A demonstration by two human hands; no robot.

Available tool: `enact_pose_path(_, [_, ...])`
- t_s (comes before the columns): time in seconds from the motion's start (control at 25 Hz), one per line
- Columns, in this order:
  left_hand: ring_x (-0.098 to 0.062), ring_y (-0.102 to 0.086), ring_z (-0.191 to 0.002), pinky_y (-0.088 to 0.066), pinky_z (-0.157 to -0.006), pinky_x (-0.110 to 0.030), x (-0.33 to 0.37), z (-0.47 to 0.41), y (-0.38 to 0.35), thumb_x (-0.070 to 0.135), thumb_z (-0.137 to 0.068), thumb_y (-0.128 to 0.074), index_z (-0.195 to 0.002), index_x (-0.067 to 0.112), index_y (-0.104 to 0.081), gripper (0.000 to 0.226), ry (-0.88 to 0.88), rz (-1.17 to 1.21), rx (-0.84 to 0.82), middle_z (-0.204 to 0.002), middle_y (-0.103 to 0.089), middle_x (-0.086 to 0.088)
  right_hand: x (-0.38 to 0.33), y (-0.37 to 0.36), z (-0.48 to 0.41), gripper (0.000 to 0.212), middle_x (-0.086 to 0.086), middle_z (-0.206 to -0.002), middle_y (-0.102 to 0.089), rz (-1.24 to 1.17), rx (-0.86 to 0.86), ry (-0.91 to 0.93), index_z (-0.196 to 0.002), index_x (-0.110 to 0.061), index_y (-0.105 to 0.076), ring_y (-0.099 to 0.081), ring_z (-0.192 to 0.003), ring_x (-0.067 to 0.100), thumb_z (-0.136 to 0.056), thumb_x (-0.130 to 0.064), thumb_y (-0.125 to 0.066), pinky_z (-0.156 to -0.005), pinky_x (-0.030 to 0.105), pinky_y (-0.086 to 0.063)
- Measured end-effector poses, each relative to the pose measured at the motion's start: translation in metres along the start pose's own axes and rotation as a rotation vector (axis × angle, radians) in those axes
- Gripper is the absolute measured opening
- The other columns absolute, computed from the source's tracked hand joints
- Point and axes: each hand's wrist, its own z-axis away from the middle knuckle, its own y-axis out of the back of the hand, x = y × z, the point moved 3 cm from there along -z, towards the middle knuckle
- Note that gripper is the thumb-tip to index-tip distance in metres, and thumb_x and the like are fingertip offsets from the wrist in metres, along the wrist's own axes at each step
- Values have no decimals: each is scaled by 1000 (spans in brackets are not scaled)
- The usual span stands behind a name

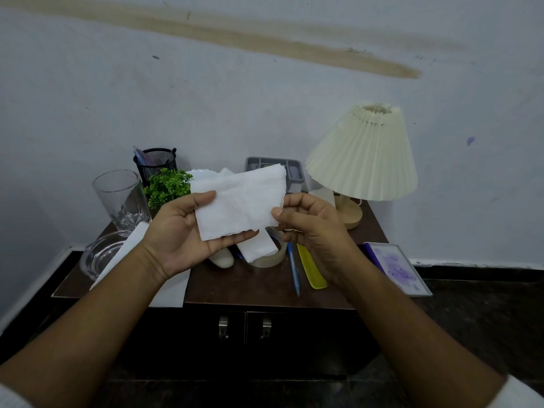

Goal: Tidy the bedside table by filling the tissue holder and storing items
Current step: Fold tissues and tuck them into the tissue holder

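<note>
Tissue (pixel 240 201) raised between both hands: left hand (pixel 176 231) grips its left edge, right hand (pixel 309 231) pinches its right. Below them lies a cluttered dark brown tabletop (pixel 250 284) against a stained pale wall (pixel 265 98); a lamp (pixel 365 154) stands beyond the right hand.

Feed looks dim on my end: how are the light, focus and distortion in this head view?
Head view: dim, cool, even light, no glare; tissue, left hand and right hand are sharp; lamp looks unlit; wide-angle lens stretches the frame's lower corners.
</note>
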Motion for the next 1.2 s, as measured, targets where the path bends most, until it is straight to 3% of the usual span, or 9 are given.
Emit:
enact_pose_path(0.2, [-44, -60, -125, -41, -101, -69, 1, -2, 2, 20, -98, -42, -141, 8, -52, 46, -7, -12, 18, -137, -63, -18, -1, 5, -3, 5, 3, -85, -74, 1, 33, 21, -91, -10, -65, -68, -71, 11, -93, -5, -66, -62, 27, -55])
enact_pose_path(0.4, [-43, -62, -122, -44, -100, -66, -1, -3, 1, 21, -96, -44, -141, 8, -53, 48, 11, -41, 29, -136, -64, -18, 2, 3, -4, 17, 6, -97, -77, 6, -25, 13, -102, -10, -66, -72, -80, 18, -89, -2, -71, -60, 25, -56])
enact_pose_path(0.6, [-43, -63, -120, -46, -96, -67, 2, 0, 0, 20, -98, -42, -138, 9, -55, 44, 0, -13, 21, -135, -65, -17, 5, 13, -6, 2, 1, -77, -73, 88, 67, -13, -92, -9, -68, -65, -70, 16, -92, -7, -69, -64, 28, -56])
enact_pose_path(0.68, [-43, -65, -118, -46, -95, -67, 1, 0, -2, 20, -96, -43, -135, 8, -60, 44, 7, -20, 22, -133, -66, -18, 6, 16, -7, 15, 2, -84, -76, 31, 103, -37, -100, -8, -70, -70, -80, 22, -94, -22, -69, -70, 32, -60])
enact_pose_path(0.8, [-42, -65, -117, -48, -93, -66, -2, 0, -5, 20, -91, -46, -125, 5, -69, 43, 41, -57, 8, -131, -67, -18, 8, 10, -6, 49, 6, -118, -75, -98, -19, -129, -119, -17, -69, -71, -111, 26, -84, -51, -70, -92, 47, -59])
enact_pose_path(0.92, [-42, -65, -118, -50, -92, -65, -5, -1, -5, 20, -90, -49, -130, 3, -66, 47, 81, -127, 5, -131, -67, -18, 10, 1, -5, 40, 10, -122, -73, -127, -106, -120, -120, -13, -70, -69, -117, 30, -85, -32, -74, -99, 49, -55])
enact_pose_path(1.04, [-39, -65, -120, -51, -92, -62, -8, -3, 1, 19, -87, -52, -132, 4, -59, 47, 91, -197, 45, -130, -68, -17, 11, 7, -10, 33, 13, -117, -75, -91, -1, -49, -122, -5, -69, -71, -111, 31, -90, -11, -70, -94, 47, -59])
enact_pose_path(1.2, [-34, -69, -113, -56, -89, -52, -8, -6, 5, 20, -84, -55, -127, 6, -62, 46, 57, -243, 99, -126, -70, -15, 11, 14, -10, 31, 11, -116, -76, -24, 27, -48, -124, -5, -67, -71, -110, 33, -93, -11, -68, -90, 51, -60])
